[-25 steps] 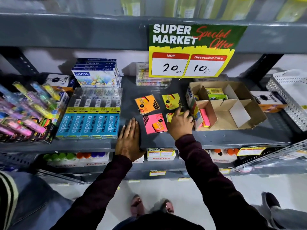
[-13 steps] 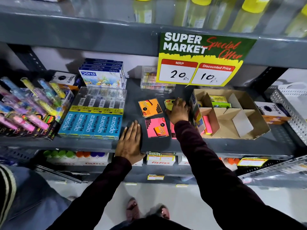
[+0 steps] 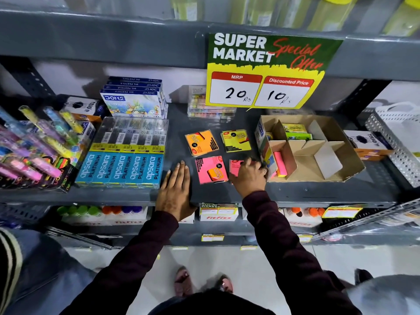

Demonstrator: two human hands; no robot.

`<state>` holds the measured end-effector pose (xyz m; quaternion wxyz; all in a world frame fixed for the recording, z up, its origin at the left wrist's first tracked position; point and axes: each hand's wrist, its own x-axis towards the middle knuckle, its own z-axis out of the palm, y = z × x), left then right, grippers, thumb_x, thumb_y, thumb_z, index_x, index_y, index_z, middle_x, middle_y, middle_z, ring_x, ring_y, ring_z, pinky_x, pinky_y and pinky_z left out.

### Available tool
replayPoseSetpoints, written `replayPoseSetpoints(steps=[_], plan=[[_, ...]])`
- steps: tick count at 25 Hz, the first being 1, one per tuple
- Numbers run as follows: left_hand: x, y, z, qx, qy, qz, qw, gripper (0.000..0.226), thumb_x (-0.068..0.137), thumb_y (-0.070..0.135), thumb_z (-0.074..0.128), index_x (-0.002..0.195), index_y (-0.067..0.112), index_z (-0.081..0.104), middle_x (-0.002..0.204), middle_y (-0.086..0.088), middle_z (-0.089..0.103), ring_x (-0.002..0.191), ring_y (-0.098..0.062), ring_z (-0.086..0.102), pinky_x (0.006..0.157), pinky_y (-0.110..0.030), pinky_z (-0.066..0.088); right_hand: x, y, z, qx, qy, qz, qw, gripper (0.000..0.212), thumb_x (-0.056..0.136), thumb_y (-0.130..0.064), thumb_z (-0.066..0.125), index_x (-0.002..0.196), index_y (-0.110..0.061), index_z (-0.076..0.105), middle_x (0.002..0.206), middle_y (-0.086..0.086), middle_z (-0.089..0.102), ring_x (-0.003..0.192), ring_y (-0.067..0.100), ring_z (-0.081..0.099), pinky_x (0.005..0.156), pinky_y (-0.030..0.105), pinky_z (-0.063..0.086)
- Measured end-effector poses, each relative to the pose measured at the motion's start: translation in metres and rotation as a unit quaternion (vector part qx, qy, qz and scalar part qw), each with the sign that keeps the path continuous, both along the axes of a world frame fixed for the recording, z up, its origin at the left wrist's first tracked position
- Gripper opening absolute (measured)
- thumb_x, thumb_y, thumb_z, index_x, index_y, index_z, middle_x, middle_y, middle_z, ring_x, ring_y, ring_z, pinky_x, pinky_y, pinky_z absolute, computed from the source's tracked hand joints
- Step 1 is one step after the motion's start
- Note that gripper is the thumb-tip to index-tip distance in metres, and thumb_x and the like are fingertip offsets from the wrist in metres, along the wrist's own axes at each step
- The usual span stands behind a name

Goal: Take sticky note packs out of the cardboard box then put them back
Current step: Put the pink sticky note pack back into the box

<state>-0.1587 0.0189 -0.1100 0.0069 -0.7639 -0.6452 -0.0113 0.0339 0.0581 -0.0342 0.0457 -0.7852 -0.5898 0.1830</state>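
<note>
Fingers of the right hand [image 3: 247, 176] were curled down onto a pink pack [image 3: 235, 167] just right of centre frame, touching the cardboard box [image 3: 341, 176] on its right, while the left hand [image 3: 176, 192] lay flat, farther off.

I see my left hand [image 3: 173, 193] lying flat on the grey shelf [image 3: 318, 192], beside the blue pencil boxes [image 3: 120, 169]. My right hand [image 3: 248, 176] rests on a pink sticky note pack [image 3: 235, 165] just beside the cardboard box [image 3: 318, 155]. Three more packs lie on the shelf: orange [image 3: 201, 142], yellow [image 3: 236, 140], pink [image 3: 211, 170].
</note>
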Motion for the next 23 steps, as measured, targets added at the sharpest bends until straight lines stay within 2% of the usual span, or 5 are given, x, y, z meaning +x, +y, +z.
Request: replayPoseSetpoints(steps=[3, 7, 13, 20, 23], plan=[[0.0, 0.0, 0.001, -0.004, -0.004, -0.002, 1.0, 0.112, 0.074, 0.068, 0.051, 0.146, 0.002, -0.002, 0.159, -0.018, 0.0, 0.147, -0.027, 0.001, 0.12, -0.042, 0.004, -0.001, 0.001, 0.002, 0.007, -0.007, 0.0, 1.0, 0.091, 0.08, -0.042, 0.071, 0.146, -0.003, 0.023, 0.144, 0.025, 0.037, 0.134, 0.045, 0.036, 0.107, 0.051, 0.039], [0.001, -0.001, 0.005, -0.009, -0.016, 0.005, 1.0, 0.117, 0.069, 0.065, 0.06, 0.145, 0.003, -0.004, 0.159, -0.015, -0.001, 0.147, -0.025, 0.0, 0.119, -0.04, 0.002, -0.006, 0.007, 0.01, 0.06, -0.006, 0.01, 0.998, 0.114, 0.07, -0.055, 0.074, 0.15, 0.001, 0.015, 0.139, 0.026, 0.042, 0.131, 0.043, 0.04, 0.107, 0.049, 0.038], [0.001, 0.0, 0.006, -0.023, -0.027, 0.0, 0.999, 0.118, 0.069, 0.06, 0.063, 0.145, 0.001, -0.005, 0.159, -0.016, -0.003, 0.147, -0.025, -0.002, 0.119, -0.041, 0.0, -0.051, 0.009, 0.003, 0.055, 0.006, 0.113, 0.992, 0.107, 0.075, -0.055, 0.069, 0.15, 0.002, 0.019, 0.141, 0.022, 0.044, 0.13, 0.038, 0.042, 0.108, 0.045, 0.035], [0.0, -0.001, 0.008, -0.024, -0.05, -0.004, 0.998, 0.117, 0.068, 0.057, 0.066, 0.145, 0.0, 0.0, 0.159, -0.017, 0.001, 0.147, -0.027, 0.003, 0.12, -0.042, 0.002, -0.062, 0.004, -0.006, 0.075, 0.006, 0.108, 0.991, 0.103, 0.077, -0.05, 0.07, 0.149, 0.002, 0.018, 0.143, 0.025, 0.04, 0.13, 0.043, 0.04, 0.108, 0.048, 0.038], [0.001, -0.003, 0.011, -0.02, -0.058, -0.004, 0.998, 0.116, 0.065, 0.051, 0.07, 0.145, -0.001, 0.005, 0.158, -0.018, 0.007, 0.147, -0.028, 0.007, 0.12, -0.042, 0.005, -0.063, -0.002, -0.008, 0.065, 0.005, 0.094, 0.993, 0.108, 0.075, -0.057, 0.07, 0.149, 0.002, 0.018, 0.144, 0.025, 0.037, 0.131, 0.044, 0.038, 0.107, 0.05, 0.039]])
